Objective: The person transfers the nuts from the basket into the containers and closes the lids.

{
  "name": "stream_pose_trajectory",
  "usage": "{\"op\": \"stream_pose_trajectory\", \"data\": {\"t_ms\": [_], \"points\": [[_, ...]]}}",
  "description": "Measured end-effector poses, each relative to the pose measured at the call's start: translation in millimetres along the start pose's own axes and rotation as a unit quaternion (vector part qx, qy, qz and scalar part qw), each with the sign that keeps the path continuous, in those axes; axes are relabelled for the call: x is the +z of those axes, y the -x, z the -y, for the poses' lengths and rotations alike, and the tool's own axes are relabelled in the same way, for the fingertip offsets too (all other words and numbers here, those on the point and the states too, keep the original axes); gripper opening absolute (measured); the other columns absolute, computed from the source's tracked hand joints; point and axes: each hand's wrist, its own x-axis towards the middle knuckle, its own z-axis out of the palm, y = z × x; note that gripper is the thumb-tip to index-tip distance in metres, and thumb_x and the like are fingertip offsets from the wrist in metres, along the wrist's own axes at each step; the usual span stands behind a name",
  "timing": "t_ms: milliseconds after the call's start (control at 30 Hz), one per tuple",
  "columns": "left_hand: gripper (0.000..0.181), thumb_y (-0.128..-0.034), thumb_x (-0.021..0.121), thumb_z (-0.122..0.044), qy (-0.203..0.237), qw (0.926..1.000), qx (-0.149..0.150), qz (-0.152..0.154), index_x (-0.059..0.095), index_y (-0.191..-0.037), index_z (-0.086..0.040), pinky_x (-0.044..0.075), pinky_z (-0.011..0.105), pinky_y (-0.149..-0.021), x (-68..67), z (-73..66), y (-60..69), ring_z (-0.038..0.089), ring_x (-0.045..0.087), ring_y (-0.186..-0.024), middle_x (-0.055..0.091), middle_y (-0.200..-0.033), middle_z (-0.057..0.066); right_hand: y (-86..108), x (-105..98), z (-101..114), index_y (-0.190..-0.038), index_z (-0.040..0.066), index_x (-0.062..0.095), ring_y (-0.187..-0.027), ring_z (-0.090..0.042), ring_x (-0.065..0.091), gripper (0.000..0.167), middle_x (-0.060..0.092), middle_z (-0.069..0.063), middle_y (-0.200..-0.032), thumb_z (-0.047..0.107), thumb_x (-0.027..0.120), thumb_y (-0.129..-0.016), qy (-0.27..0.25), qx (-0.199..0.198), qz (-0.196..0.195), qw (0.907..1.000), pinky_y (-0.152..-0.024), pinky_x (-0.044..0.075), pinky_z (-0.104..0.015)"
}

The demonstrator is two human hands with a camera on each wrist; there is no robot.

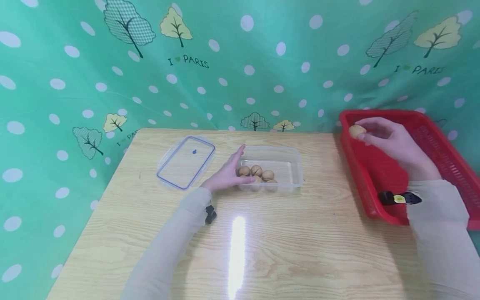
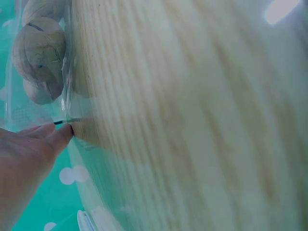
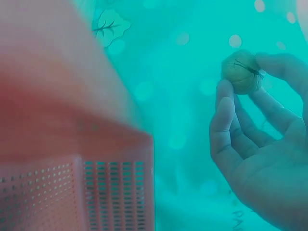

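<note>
In the head view, a clear plastic container (image 1: 288, 168) stands mid-table with several walnuts (image 1: 256, 170) in its left part. My left hand (image 1: 228, 174) rests at its left end, fingers stretched toward the back corner and thumb over the front side. The left wrist view shows fingertips touching the clear wall, near the walnuts (image 2: 39, 50). My right hand (image 1: 393, 141) is over the left rim of a red plastic basket (image 1: 356, 175), pinching one walnut (image 1: 357, 132) between thumb and fingers. The right wrist view shows that walnut (image 3: 240, 72) with a dark crack.
A clear lid (image 1: 186, 162) with a blue seal lies flat on the wooden table (image 1: 285, 246), left of the container. Green patterned cloth (image 1: 225, 50) hangs behind the table. The basket has slotted sides (image 3: 113, 192) and stands at the table's right.
</note>
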Motion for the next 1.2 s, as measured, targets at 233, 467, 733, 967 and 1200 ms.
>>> {"op": "stream_pose_trajectory", "data": {"t_ms": [233,467,733,967,1200], "points": [[0.117,-0.0774,0.079,-0.043,-0.001,1.0,-0.002,-0.003,-0.008,-0.154,-0.034,0.016,0.06,-0.109,-0.3,0.6,-0.2,0.032,0.013,-0.144,0.007,-0.16,0.008,0.9,11.7,13.8,-0.135,0.016,0.055,-0.102,-0.011,0.055,0.044,0.059,0.004,-0.119,0.022,0.066,-0.093,-0.011,-0.049,0.01,0.9987,-0.072,0.052,-0.016],[0.117,-0.077,0.079,-0.045,-0.002,1.0,-0.005,-0.001,-0.009,-0.154,-0.036,0.017,0.061,-0.108,-0.6,-0.6,0.4,0.032,0.013,-0.144,0.006,-0.16,0.007,0.3,29.4,19.8,-0.133,0.014,0.056,-0.104,-0.012,0.054,0.044,0.057,0.004,-0.121,0.022,0.068,-0.091,-0.003,-0.06,0.017,0.998,-0.077,0.049,-0.013],[0.117,-0.0777,0.079,-0.043,-0.006,1.0,-0.003,-0.002,-0.009,-0.155,-0.032,0.018,0.06,-0.109,0.4,-2.1,0.3,0.034,0.015,-0.143,0.009,-0.16,0.011,-1.3,48.5,20.8,-0.132,0.011,0.055,-0.103,-0.015,0.054,0.044,0.055,-0.001,-0.121,0.023,0.068,-0.092,0.0,-0.058,0.035,0.9977,-0.078,0.049,-0.014],[0.116,-0.0789,0.079,-0.038,-0.013,0.9999,-0.009,-0.005,-0.009,-0.155,-0.031,0.017,0.057,-0.11,1.0,-4.2,0.8,0.033,0.016,-0.143,0.01,-0.159,0.011,-1.1,61.7,20.9,-0.132,0.009,0.056,-0.099,-0.013,0.057,0.043,0.057,0.001,-0.12,0.018,0.068,-0.092,-0.007,-0.068,0.042,0.9968,-0.076,0.051,-0.016],[0.116,-0.079,0.078,-0.041,-0.01,0.9999,-0.006,-0.005,-0.009,-0.154,-0.033,0.017,0.06,-0.109,1.1,-2.9,1.5,0.034,0.015,-0.143,0.009,-0.16,0.011,4.7,72.6,28.0,-0.131,0.008,0.057,-0.1,-0.018,0.057,0.04,0.058,-0.001,-0.121,0.015,0.066,-0.092,-0.022,-0.089,0.061,0.9939,-0.078,0.051,-0.019]]}}
